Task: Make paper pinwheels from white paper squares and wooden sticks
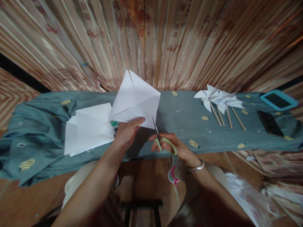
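My left hand [128, 130] grips a square white sheet of paper [138, 97] by its near edge, thumb on top. Slits run in from corners of the sheet, and fold lines cross it. My right hand [174, 144] holds scissors [158, 134] with pale green handles, fingers through the loops. Their blades point up and away, right beside the sheet's near corner. Whether the blades touch the paper I cannot tell. A stack of white paper sheets [91, 129] lies to the left of my left hand.
Several white paper pinwheels [219, 99] on wooden sticks lie at the right of the cloth-covered table [182, 123]. Beyond them are a dark phone [270, 123] and a blue-framed device [278, 100]. A patterned curtain [151, 41] hangs behind. Clear plastic [248, 195] lies low on the right.
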The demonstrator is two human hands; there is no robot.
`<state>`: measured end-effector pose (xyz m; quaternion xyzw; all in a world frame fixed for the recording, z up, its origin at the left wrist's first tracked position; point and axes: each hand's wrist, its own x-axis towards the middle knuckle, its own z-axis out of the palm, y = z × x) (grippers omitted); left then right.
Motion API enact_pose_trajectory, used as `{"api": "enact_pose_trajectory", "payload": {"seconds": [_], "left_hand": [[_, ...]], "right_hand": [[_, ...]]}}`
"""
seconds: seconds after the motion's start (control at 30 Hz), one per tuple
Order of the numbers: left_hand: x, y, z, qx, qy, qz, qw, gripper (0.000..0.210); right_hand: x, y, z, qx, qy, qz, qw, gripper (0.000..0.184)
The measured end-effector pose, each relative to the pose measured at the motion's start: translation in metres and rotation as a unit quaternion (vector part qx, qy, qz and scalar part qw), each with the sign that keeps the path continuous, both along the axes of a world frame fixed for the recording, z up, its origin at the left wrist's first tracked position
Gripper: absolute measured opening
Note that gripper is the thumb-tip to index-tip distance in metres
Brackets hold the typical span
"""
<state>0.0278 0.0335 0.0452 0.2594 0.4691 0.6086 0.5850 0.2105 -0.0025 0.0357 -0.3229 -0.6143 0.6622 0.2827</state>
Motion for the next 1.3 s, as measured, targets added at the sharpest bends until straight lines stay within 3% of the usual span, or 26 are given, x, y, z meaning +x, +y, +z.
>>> {"api": "enact_pose_trajectory", "payload": {"seconds": [0.47,0.7,0.97,1.3], "left_hand": [[-0.003,-0.001,0.0,0.001,0.009,-0.028,1.0,0.02],[-0.003,0.0,-0.002,0.0,0.005,-0.027,1.0,0.02],[-0.004,-0.001,-0.001,-0.01,0.01,-0.033,0.999,0.021],[-0.006,0.004,-0.002,-0.027,0.012,-0.053,0.998,0.022]], "right_hand": [[0.0,-0.001,0.0,0.013,-0.012,-0.012,1.0,0.063],[0.001,-0.001,-0.006,0.015,-0.005,-0.019,1.0,0.069],[0.001,-0.001,-0.013,-0.001,0.007,-0.025,1.0,0.059],[-0.001,0.004,-0.019,-0.017,0.007,-0.026,1.0,0.062]]}}
